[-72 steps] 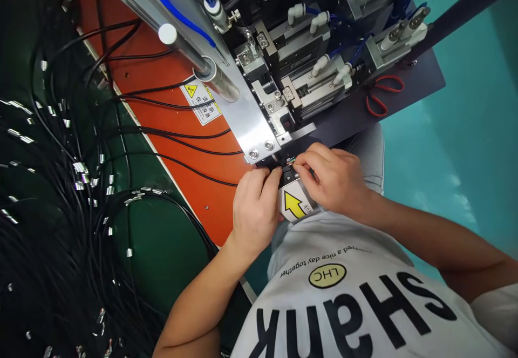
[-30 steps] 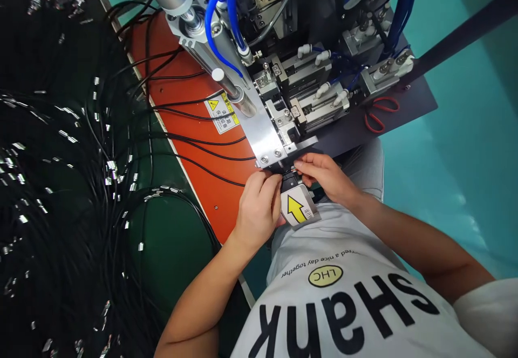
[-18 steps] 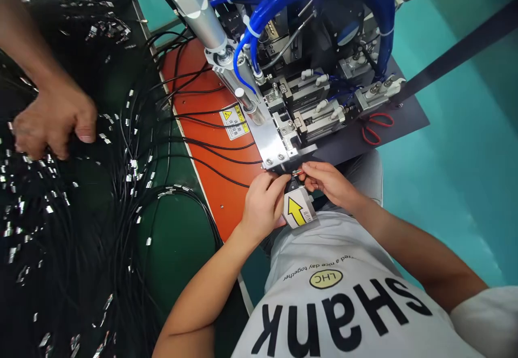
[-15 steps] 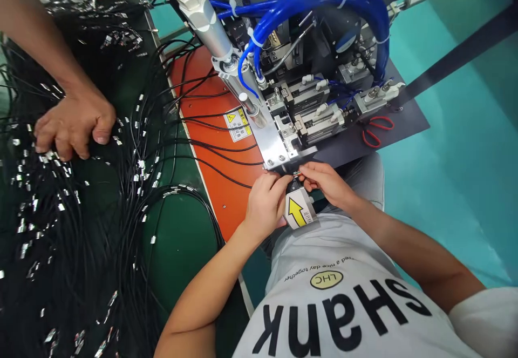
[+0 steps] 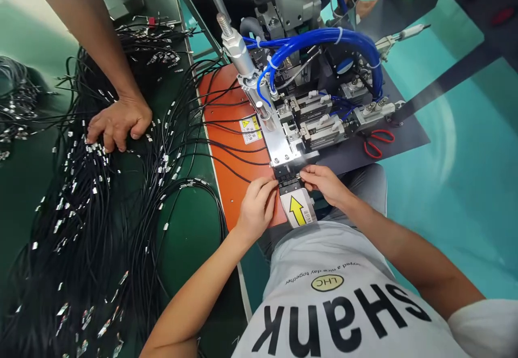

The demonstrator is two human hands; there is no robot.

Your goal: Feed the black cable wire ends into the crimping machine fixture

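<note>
My left hand [image 5: 256, 207] rests on the orange plate [image 5: 226, 131], its fingers pinched on a thin black cable [image 5: 226, 164] right at the small black fixture [image 5: 288, 184] under the machine's metal head [image 5: 283, 150]. From the other side my right hand [image 5: 324, 182] pinches the cable's small metal end at that same fixture. Just below the fixture sits a white tag with a yellow arrow [image 5: 298, 210].
A big tangle of black cables with metal ends [image 5: 93, 212] covers the green mat at left. Another person's hand [image 5: 119, 123] presses on those cables. Red-handled scissors [image 5: 376, 143] lie on the dark base plate, right of the machine. Blue air hoses [image 5: 324, 39] arch over it.
The view has tilted up and back, so more of the machine shows. The other person's hand has come in at the left and moved right over the cables. My hands stay at the fixture.
</note>
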